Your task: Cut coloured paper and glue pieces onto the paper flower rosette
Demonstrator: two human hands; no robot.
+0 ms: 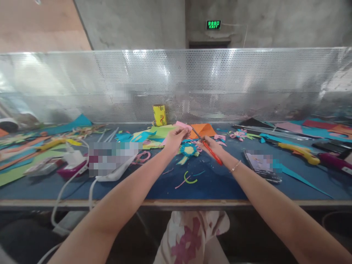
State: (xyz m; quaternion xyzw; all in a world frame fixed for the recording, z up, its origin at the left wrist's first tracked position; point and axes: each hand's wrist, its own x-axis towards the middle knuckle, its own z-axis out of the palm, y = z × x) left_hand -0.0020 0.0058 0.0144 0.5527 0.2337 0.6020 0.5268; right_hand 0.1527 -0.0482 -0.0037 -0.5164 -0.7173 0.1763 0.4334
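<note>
My left hand (178,136) pinches a small piece of pink paper (182,125) above the middle of the table. Close by on the right, my right hand (211,146) is closed round red-handled scissors (212,153). The scissor blades point up and left toward the paper; whether they touch it I cannot tell. Just below and between the hands lies a blue and yellow paper rosette (188,149) with ribbon-like tails. Behind the hands is orange paper (203,130), with green paper (162,131) to its left.
A yellow packet (160,115) stands against the perforated metal screen (209,84). A phone (261,167) lies at right, near a yellow utility-knife-like tool (299,152). White power strips with cables (118,170) are at left. Paper scraps (190,178) lie near the front edge.
</note>
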